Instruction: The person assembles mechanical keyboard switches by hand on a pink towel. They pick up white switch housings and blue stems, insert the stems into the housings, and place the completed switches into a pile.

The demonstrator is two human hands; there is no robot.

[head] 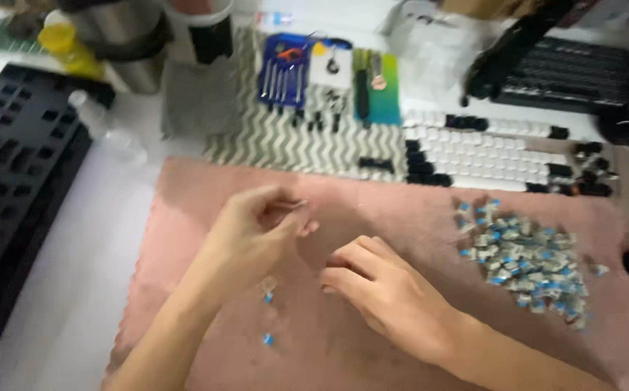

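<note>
I see a white table [76, 289] under bright light, a pink mat [401, 210] near, a zigzag cloth [307, 148] farther off.

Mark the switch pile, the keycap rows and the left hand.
Switch pile [528, 264], head view, middle of the heap.
Keycap rows [484, 153], head view, white caps at centre.
Left hand [253, 232], head view, back of the hand.

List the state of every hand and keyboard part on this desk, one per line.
left hand: raised over the pink mat, fingertips pinched together; whether it holds anything cannot be told
right hand: resting on the pink fuzzy mat, fingers curled
blue-stemmed key switches: loose in a heap
white and black keycaps: laid out in rows
black keyboard frame: sockets bare
</note>
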